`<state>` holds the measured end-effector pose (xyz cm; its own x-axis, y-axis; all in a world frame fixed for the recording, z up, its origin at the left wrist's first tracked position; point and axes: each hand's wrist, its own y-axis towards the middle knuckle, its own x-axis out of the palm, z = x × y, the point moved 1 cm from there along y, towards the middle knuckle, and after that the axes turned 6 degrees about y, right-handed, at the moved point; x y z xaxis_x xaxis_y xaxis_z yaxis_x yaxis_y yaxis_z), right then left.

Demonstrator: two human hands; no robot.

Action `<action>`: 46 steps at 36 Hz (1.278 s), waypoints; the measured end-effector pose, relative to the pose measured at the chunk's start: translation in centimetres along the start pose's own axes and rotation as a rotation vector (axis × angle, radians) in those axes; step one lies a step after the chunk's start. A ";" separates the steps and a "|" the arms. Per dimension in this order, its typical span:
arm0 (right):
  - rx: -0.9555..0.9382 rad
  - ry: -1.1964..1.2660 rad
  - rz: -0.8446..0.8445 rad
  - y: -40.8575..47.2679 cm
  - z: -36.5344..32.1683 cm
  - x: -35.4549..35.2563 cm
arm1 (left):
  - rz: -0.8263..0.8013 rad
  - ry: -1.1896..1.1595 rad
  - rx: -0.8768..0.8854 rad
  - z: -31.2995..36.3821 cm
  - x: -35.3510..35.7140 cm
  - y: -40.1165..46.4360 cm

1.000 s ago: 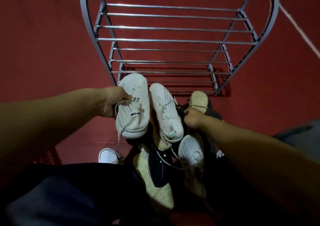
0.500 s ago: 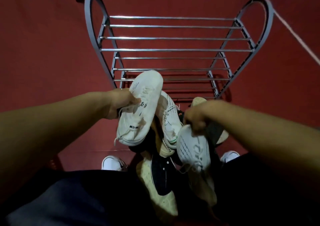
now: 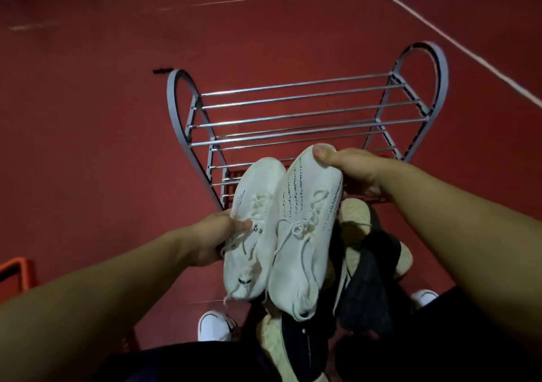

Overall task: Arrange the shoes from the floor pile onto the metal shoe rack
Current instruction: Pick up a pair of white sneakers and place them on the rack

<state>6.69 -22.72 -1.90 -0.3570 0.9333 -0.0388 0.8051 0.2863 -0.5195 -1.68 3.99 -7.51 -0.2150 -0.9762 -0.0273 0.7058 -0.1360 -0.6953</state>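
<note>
From the head camera, looking down: the left hand [image 3: 218, 236] grips the side of a white sneaker [image 3: 251, 229] in the middle of the frame, fingers curled round its edge near the laces. The right hand [image 3: 353, 173] grasps the toe of a second white sneaker [image 3: 305, 232], thumb pressed on top. The two sneakers hang side by side, touching, toes pointing toward the top of the frame.

Beyond them, in the upper centre, stands the metal shoe rack [image 3: 293, 117], its chrome bars bare, on the red floor [image 3: 88, 117]. Below and right of the held pair lies the pile of shoes [image 3: 363, 264]: dark ones and cream ones heaped together. The person's own white shoes [image 3: 214, 326] show at the bottom. An orange frame [image 3: 17, 270] sits at the left edge.
</note>
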 end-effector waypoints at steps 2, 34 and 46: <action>0.014 0.050 -0.009 0.5 0.8 0.8 | -0.006 -0.012 -0.017 0.1 0.4 0.2; 0.114 0.146 -0.149 -3.8 2.7 7.2 | 0.219 -0.179 0.254 2.8 2.4 0.8; -0.009 0.451 0.290 -4.0 2.6 1.7 | 0.152 -0.235 0.170 4.7 0.1 -1.1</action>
<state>1.60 -22.80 -2.06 0.1185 0.9742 0.1919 0.8454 0.0024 -0.5342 0.71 3.25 -3.34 0.0492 -0.9970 0.0592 0.8246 0.0071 -0.5657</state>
